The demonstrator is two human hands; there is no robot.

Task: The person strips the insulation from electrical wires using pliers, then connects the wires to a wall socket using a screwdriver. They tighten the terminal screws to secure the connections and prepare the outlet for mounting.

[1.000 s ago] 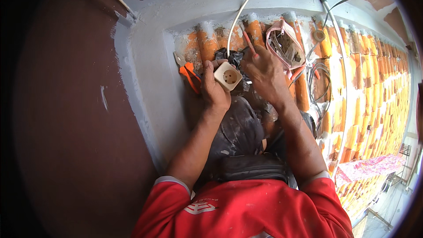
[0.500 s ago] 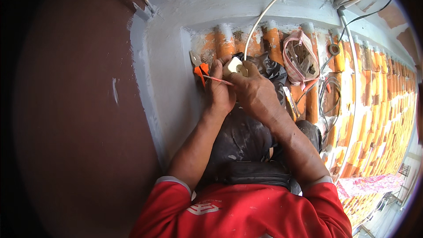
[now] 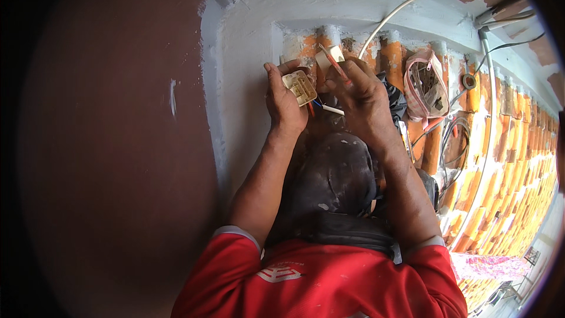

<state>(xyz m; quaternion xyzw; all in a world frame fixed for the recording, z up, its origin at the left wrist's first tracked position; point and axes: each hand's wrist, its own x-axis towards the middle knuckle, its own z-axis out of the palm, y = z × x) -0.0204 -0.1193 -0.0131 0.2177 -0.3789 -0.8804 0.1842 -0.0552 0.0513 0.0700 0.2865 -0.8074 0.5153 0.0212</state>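
My left hand cups a cream socket base, its inner compartments and metal parts facing up. Opposite it, my right hand is closed on a white socket cover and a thin screwdriver with a reddish shaft or handle. The two halves are apart, with a small gap between them. Below the base, a white cable end with a blue wire sticks out beside my right hand. Something orange-red hangs by the base, too small to name.
A pink-and-white zip pouch lies on the clay roof tiles to the right. Near it are a tape roll, coiled dark cable and black plastic. A long white cable arcs overhead; a brown wall stands left.
The socket, held together by both hands before, is now in two parts. The base is in my left hand and the cover in my right. Its inside and the wires now show.
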